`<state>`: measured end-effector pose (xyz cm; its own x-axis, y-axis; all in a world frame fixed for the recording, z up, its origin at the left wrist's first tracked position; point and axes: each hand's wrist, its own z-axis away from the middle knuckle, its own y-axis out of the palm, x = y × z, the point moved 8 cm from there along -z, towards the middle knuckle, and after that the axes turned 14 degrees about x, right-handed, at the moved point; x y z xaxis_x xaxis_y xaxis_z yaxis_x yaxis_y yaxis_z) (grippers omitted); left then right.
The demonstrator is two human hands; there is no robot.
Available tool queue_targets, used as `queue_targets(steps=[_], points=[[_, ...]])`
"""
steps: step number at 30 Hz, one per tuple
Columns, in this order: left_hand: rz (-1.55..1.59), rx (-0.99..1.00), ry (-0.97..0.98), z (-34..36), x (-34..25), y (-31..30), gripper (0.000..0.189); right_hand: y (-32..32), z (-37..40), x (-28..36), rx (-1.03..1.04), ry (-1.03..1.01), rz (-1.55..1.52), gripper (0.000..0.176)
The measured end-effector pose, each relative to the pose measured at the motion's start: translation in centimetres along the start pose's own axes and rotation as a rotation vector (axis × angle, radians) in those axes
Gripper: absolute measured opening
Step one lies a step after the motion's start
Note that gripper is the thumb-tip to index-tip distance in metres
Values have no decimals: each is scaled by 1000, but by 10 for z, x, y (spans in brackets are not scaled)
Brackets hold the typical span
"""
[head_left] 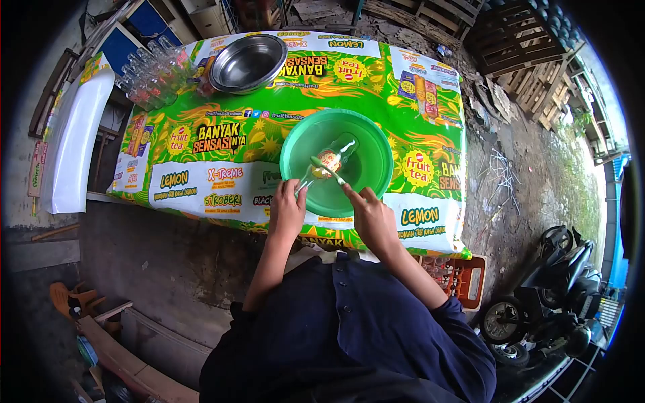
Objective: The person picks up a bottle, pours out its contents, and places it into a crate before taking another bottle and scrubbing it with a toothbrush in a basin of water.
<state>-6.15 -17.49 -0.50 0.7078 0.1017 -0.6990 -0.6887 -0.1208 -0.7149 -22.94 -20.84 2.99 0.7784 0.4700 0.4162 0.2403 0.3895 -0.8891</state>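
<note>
A clear glass bottle (329,158) with a red and yellow label lies tilted in the green plastic basin (383,144), its base pointing away from me. Around its near end, at the basin's front rim, my left hand (287,205) is closed. My right hand (369,213) grips a slim brush (335,176) at the basin's near right side. The green end of the brush lies against the bottle near the label. Exact bristle contact is too small to make out.
Several empty glass bottles (154,74) stand at the table's far left, beside a metal bowl (247,64). A printed green tablecloth (228,111) covers the table. A red crate (468,279) sits below its right corner, and a motorbike (547,289) is parked farther right.
</note>
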Motion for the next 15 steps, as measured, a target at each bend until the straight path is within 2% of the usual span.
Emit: queue_targets(steps=[2, 7, 9, 13, 15], points=[[13, -18, 0, 0, 0, 0, 19, 5, 6, 5, 45, -29, -11, 38], [29, -30, 16, 1, -1, 1, 20, -12, -26, -44, -92, 156, 60, 32], [24, -36, 32, 1, 0, 1, 20, -12, -28, -41, -99, 136, 57, 33], [16, -36, 20, 1, 1, 1, 20, 9, 9, 9, -31, -117, 4, 39], [18, -36, 21, 1, -1, 0, 20, 12, 4, -2, 15, -58, -10, 37]])
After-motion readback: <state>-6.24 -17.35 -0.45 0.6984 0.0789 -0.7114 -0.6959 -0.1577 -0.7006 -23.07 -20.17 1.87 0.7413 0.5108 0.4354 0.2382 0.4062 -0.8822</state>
